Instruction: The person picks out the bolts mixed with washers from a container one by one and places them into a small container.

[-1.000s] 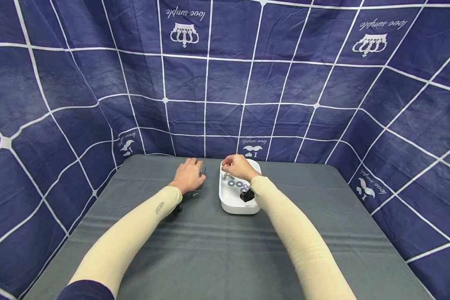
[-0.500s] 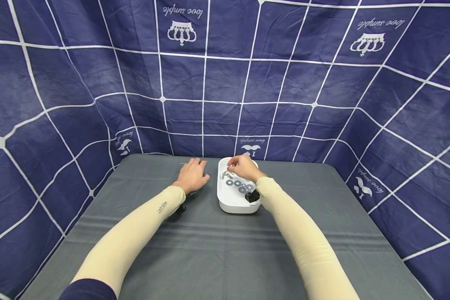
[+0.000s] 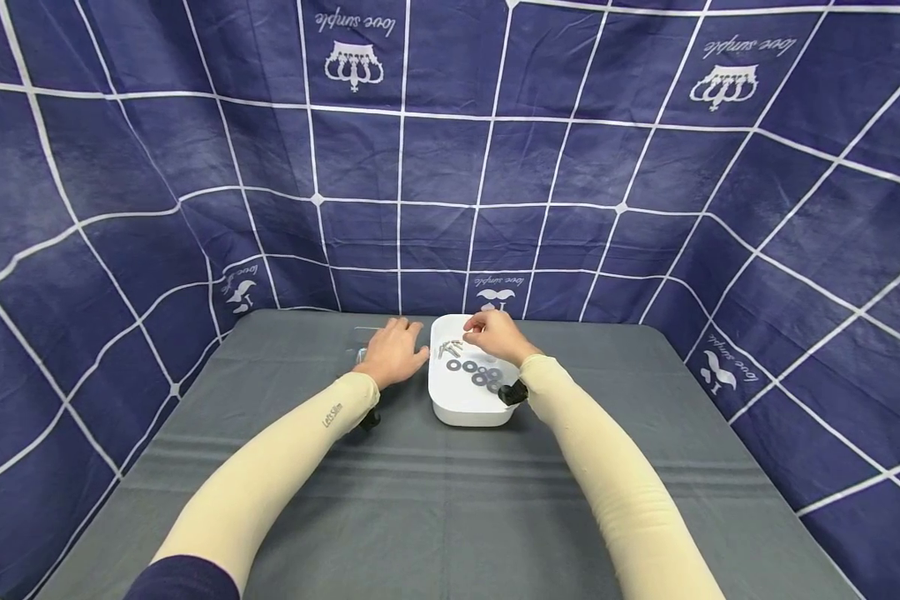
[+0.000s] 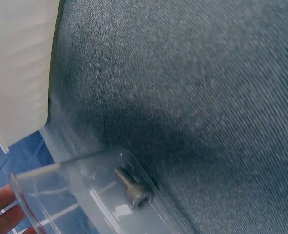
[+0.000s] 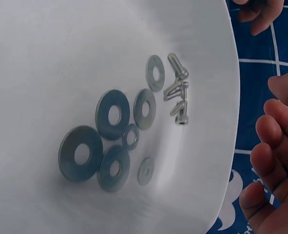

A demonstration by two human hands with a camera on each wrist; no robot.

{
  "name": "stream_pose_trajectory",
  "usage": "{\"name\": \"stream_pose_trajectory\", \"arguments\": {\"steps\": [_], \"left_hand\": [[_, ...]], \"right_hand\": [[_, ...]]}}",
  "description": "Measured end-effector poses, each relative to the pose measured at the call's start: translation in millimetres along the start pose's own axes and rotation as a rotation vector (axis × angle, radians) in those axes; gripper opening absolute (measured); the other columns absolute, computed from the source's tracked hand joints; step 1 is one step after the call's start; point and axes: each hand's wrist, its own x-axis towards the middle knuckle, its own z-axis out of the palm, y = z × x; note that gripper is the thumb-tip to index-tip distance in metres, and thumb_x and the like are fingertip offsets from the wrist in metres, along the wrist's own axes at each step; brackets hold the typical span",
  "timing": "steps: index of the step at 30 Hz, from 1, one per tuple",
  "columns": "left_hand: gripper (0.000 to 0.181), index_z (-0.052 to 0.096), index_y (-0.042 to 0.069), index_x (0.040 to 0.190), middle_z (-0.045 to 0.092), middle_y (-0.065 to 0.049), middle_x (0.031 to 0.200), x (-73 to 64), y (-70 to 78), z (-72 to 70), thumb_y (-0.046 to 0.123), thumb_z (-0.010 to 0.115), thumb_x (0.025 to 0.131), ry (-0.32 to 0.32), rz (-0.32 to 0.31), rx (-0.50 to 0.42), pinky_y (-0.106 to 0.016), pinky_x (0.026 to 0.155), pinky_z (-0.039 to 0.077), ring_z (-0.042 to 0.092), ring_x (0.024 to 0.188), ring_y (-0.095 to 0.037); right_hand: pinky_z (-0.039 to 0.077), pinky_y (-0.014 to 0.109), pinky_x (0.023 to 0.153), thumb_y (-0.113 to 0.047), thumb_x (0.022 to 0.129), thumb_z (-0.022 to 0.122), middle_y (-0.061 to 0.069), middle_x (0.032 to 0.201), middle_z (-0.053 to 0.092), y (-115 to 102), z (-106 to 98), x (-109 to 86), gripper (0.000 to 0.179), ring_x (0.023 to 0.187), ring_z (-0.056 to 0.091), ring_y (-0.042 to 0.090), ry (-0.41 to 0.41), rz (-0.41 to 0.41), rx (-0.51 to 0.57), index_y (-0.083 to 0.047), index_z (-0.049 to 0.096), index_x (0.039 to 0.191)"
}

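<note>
My left hand [image 3: 393,352] is left of the white tray with fingers extended. In the left wrist view, its fingertips [image 4: 2,200] are at the rim of a clear plastic box [image 4: 75,187]. One socket-head bolt [image 4: 133,189] lies inside that box. Over the tray's far right part is my right hand [image 3: 497,335], fingers loosely bent. In the right wrist view its fingers [image 5: 265,158] are apart with nothing between them. The white tray [image 3: 471,417] contains several flat washers [image 5: 101,114] of different sizes and a small cluster of socket-head screws [image 5: 182,73] along one wall.
Grey cloth [image 3: 450,500] covers the table. A blue curtain [image 3: 450,158] with white grid lines rises behind it and along both sides. Thin clear edges of the box show just left of the left hand, which hides part of it.
The left hand has shifted right, towards the tray, across the clear box. The right hand has drawn back rightwards from the screws, which show more fully. The head view has turned slightly.
</note>
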Motion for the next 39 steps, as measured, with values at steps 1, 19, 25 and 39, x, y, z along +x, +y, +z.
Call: {"name": "stream_pose_trajectory", "arguments": {"steps": [1, 19, 25, 39], "left_hand": [[0.056, 0.053, 0.008, 0.144, 0.055, -0.019, 0.139, 0.4, 0.6, 0.7, 0.041, 0.053, 0.099, 0.001, 0.001, 0.0, -0.054, 0.108, 0.041, 0.049, 0.133, -0.035], [0.059, 0.049, 0.006, 0.145, 0.057, -0.019, 0.134, 7.4, 20.8, 9.4, 0.046, 0.049, 0.1, -0.037, -0.016, 0.022, -0.057, 0.106, 0.042, 0.05, 0.128, -0.037], [0.06, 0.047, 0.005, 0.146, 0.056, -0.02, 0.135, 9.6, 25.5, 12.3, 0.045, 0.047, 0.101, -0.036, -0.014, 0.024, -0.055, 0.107, 0.042, 0.049, 0.13, -0.037], [0.062, 0.045, 0.002, 0.144, 0.055, -0.021, 0.131, 9.9, 35.9, 19.8, 0.043, 0.049, 0.099, -0.052, -0.015, -0.072, -0.056, 0.098, 0.05, 0.05, 0.125, -0.036]], "right_hand": [[0.043, 0.026, 0.07, -0.015, 0.086, 0.069, 0.003, 0.081, 0.063, 1, -1, -0.7, 0.019, 0.074, 0.054, 0.013, 0.002, 0.003, 0.004, -0.004, 0.075, 0.1], [0.039, 0.026, 0.063, -0.019, 0.087, 0.071, 0.001, 0.077, 0.057, 17, -8, -9.4, 0.032, 0.064, 0.048, 0.011, 0.022, 0.062, 0.004, -0.004, 0.073, 0.115], [0.037, 0.027, 0.062, -0.02, 0.088, 0.07, 0.0, 0.073, 0.053, 20, -10, -13.0, 0.038, 0.062, 0.045, 0.012, 0.01, 0.072, 0.022, -0.001, 0.071, 0.12], [0.036, 0.026, 0.059, -0.02, 0.086, 0.071, 0.001, 0.073, 0.052, 24, -13, -17.8, 0.038, 0.061, 0.044, 0.012, 0.024, 0.068, 0.026, 0.001, 0.071, 0.118]]}}
